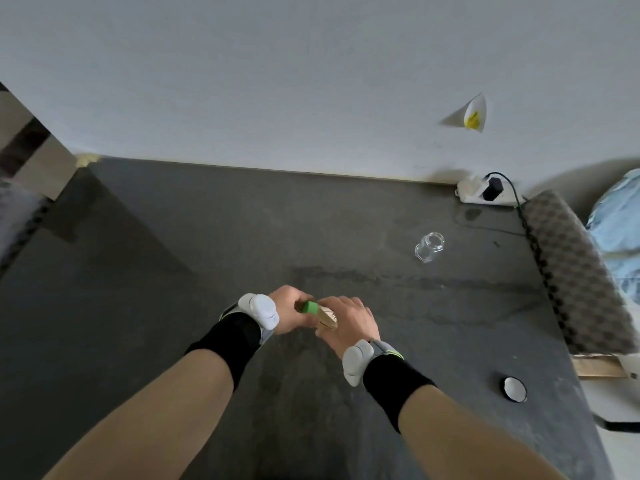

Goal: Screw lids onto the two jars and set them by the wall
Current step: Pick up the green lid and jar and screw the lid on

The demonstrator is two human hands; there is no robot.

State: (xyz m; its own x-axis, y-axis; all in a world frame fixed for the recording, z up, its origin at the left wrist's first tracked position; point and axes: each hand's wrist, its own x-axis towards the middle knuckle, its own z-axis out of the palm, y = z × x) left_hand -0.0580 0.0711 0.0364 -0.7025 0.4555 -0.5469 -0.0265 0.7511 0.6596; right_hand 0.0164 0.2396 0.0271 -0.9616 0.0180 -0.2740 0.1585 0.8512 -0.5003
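Observation:
Both hands meet over the middle of the dark floor on one jar with a tan label, held tilted. My left hand is wrapped around its green lid. My right hand grips the jar's body from the right. A second jar, clear glass and without a lid, lies on its side further away to the right. A round lid, dark-rimmed with a white inside, rests on the floor at the near right.
A white wall runs along the far edge of the floor. A white power strip with a black plug and cable sits at the wall on the right. A checkered cushion borders the right side.

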